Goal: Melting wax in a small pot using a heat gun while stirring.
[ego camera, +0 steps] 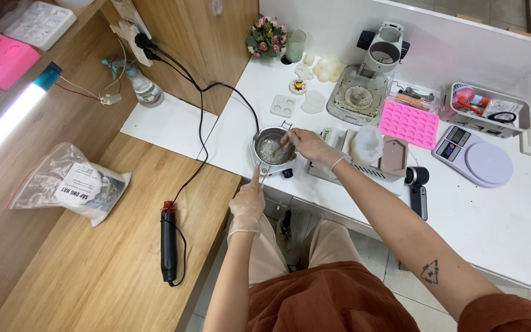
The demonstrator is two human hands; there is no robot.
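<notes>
Near the middle of the white surface (499, 227), a small metal pot (272, 147) sits on a little electric hotplate (276, 171), with pale, partly melted material in its bottom. Over the pot's right rim hangs the gloved right hand (310, 146), its fingers (290, 140) pinched together on a thin stirring stick (279, 147) that dips into the pot. Just near of the hotplate, the gloved left hand (248, 203) has its forefinger stretched out and pointing up at the hotplate's front edge, the other fingers curled in; whether the fingertip touches it, I cannot tell.

Right of the pot stands a translucent white silicone mould (367, 145) beside a brownish one (394, 155), both on a flat tray. Farther right lie a pink silicone mould tray (409, 123) and a white digital kitchen scale (474, 157), with a white basket (490, 110) of small tools beyond them. A black handheld device (417, 190) lies near of the tray. At the far edge stand a grey-and-white machine with a round head (367, 77) and a small bunch of flowers (266, 38).

On the wooden surface (81, 270) to the left, a black heat gun (168, 243) lies with its cable running up to a wall socket, and a clear plastic bag (69, 183) of white granules lies well apart from it. A spray bottle (141, 86) stands by the wooden wall.
</notes>
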